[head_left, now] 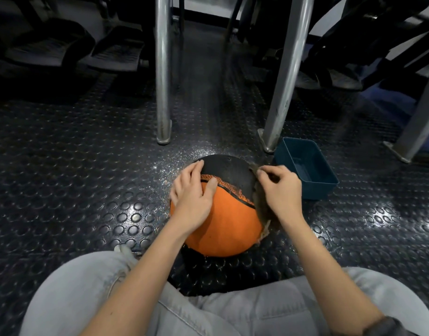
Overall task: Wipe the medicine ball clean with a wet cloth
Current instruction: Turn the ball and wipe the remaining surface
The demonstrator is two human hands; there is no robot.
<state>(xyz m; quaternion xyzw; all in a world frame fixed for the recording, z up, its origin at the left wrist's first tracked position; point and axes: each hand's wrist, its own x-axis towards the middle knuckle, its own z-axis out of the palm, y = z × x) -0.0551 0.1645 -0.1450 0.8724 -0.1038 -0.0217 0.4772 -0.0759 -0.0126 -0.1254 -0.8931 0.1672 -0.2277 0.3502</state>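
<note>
The medicine ball (223,221) sits on the studded floor (87,190) beside a blue tub (314,190). The left grip (192,196) rests flat on it; the right grip (281,189) pinches the cloth (260,209) against its side.

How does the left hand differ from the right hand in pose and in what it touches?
The left hand lies flat with spread fingers on the orange and black medicine ball; the right hand has curled fingers. The left hand holds nothing; the right hand grips a brownish grey cloth against the ball's right side. Both are bare and at the same ball.
</note>
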